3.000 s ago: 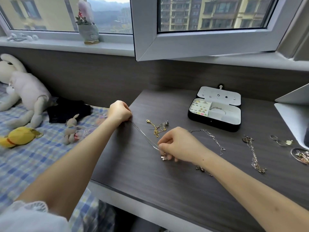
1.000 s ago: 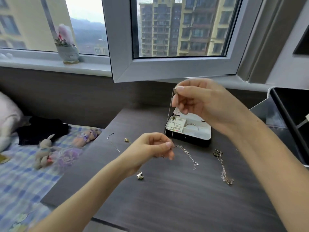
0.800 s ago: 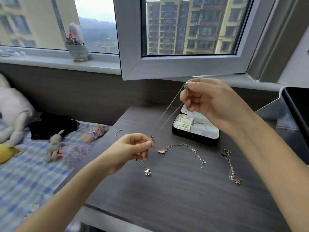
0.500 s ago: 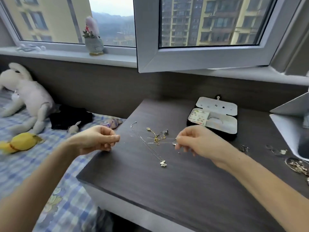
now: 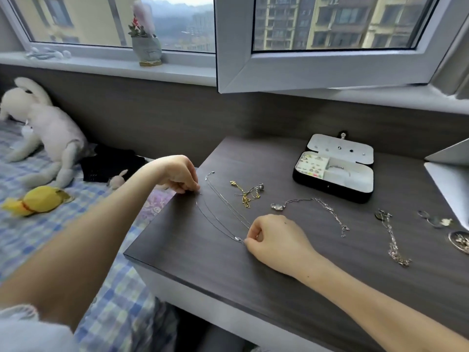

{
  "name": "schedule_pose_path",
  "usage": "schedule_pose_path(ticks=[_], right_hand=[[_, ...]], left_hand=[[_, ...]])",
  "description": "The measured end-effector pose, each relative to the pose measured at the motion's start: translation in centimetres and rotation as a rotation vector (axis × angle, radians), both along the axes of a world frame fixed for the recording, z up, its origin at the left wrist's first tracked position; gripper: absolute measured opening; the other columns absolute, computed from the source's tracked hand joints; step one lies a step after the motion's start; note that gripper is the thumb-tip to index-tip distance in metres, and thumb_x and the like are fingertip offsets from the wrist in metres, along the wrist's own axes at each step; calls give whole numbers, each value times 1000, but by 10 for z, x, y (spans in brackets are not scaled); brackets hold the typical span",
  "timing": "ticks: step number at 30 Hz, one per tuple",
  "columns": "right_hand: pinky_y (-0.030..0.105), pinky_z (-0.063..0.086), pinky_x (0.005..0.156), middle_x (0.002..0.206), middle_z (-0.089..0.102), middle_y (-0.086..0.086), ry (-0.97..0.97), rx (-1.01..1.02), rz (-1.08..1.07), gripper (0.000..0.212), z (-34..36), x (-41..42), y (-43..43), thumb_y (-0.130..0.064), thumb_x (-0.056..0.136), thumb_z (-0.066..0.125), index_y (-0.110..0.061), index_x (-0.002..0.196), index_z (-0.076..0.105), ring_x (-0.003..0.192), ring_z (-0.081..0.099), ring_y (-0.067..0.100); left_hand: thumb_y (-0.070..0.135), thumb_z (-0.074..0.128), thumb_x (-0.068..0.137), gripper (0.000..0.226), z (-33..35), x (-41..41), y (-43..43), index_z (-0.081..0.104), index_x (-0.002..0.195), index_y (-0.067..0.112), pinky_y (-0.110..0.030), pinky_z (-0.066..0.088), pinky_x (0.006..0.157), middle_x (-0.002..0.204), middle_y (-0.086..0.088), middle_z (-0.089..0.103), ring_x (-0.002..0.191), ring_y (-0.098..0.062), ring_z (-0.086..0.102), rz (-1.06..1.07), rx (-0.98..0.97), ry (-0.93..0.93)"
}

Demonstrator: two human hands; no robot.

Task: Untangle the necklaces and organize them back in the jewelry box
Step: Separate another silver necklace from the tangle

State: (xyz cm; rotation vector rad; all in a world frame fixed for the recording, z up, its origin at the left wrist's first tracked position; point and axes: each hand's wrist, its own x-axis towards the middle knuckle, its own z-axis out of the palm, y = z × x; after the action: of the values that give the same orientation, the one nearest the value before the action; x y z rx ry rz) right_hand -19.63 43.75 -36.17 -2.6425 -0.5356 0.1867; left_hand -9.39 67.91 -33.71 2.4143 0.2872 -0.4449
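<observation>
**Fine Chain Laid Out on Desk: Orientation Relative to Box**

The desk (image 5: 253, 275) carries all the task items. The jewelry box (image 5: 330, 190) stands open at the far right, with its lid laid back and small pieces in its left compartment.

The left hand (image 5: 177, 175) sits at the desk's far left edge. Its fingers are curled and the fingertips pinch one end of the fine silver chain (image 5: 228, 203). The right hand (image 5: 275, 237) rests near the desk's centre. Its fingers are also curled, and thumb and forefinger pinch the chain's other end beside a small fitting (image 5: 239, 239). Whether that fitting is a clasp or a pendant cannot be told.

The chain lies flat on the desk in several near-parallel strands. Its long axis runs diagonally from the left hand, far left, to the right hand, near centre. The box lies well apart from it, off the right-hand end and farther back.

Judgement: the right hand is the nearer one for carrying the chain to the box. A gold tangle (image 5: 247, 193) lies just beyond the strands, and a silver pendant necklace (image 5: 314, 207) lies between the right hand and the box. Both could snag a dragged chain.
</observation>
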Motion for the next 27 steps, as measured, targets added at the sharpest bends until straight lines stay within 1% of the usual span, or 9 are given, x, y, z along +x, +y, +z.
schedule_pose_path(ticks=[4, 7, 11, 13, 15, 18, 22, 25, 27], right_hand=[[25, 42, 72, 92, 65, -8, -17, 8, 23, 9, -2, 0, -2, -27, 87, 53, -28, 80, 59, 94, 60, 17], [26, 42, 73, 88, 62, -9, -25, 26, 37, 9, -2, -2, -4, -28, 88, 53, -28, 83, 61, 95, 59, 17], [24, 40, 70, 76, 54, -15, -20, 90, 4, 7, 1, 0, -15, -34, 87, 57, -29, 84, 61, 90, 58, 13], [25, 42, 71, 77, 58, -14, -55, 105, -61, 7, 2, 9, -26, -34, 86, 58, -29, 85, 63, 88, 59, 13], [25, 43, 71, 76, 59, -13, -107, 105, -137, 7, 3, 23, -39, -31, 85, 58, -28, 86, 65, 88, 60, 14], [27, 43, 73, 77, 58, -13, -170, 71, -246, 5, 3, 41, -62, -28, 86, 59, -29, 87, 64, 89, 60, 15], [30, 42, 76, 92, 62, -7, -278, -44, -370, 14, -1, 53, -95, -29, 88, 59, -23, 101, 64, 100, 57, 19], [32, 42, 80, 109, 60, 0, -288, -189, -438, 28, -3, 51, -114, -39, 89, 57, -21, 110, 61, 108, 52, 22], [33, 42, 83, 113, 58, 1, -226, -265, -454, 35, -5, 47, -121, -46, 88, 57, -20, 112, 59, 110, 51, 23]], left_hand=[[-2, 67, 83, 16, -4, 7, -8, 61, 70, 6, -15, 49, 43, 64, -7, 54, 56, -15, 50, 18, 50, -71], [1, 68, 81, 14, -7, 10, -11, 63, 69, 9, -16, 46, 43, 64, -6, 58, 54, -14, 52, 3, 121, -134], [12, 73, 76, 13, -5, 8, -14, 65, 66, 17, -23, 44, 54, 77, -11, 70, 61, -21, 56, -32, 304, -219], [16, 70, 78, 10, 0, 4, -21, 65, 70, 19, -26, 47, 63, 86, -9, 72, 68, -23, 61, -41, 397, -258], [18, 67, 81, 3, 3, -1, -32, 68, 78, 18, -25, 47, 67, 88, -5, 72, 78, -22, 65, -45, 437, -311], [20, 67, 83, 5, 6, -11, -60, 69, 84, 15, -23, 41, 59, 79, 3, 64, 75, -17, 60, -114, 367, -378], [21, 66, 84, 9, 0, -24, -104, 65, 76, 20, -15, 37, 52, 68, 10, 56, 70, -13, 56, -290, 266, -453], [29, 67, 85, 12, -15, -26, -130, 62, 77, 23, -21, 38, 61, 73, 11, 56, 79, -16, 59, -368, 186, -473], [39, 67, 85, 20, -24, -26, -145, 65, 93, 22, -23, 36, 70, 86, 7, 54, 84, -13, 51, -407, 203, -489]])
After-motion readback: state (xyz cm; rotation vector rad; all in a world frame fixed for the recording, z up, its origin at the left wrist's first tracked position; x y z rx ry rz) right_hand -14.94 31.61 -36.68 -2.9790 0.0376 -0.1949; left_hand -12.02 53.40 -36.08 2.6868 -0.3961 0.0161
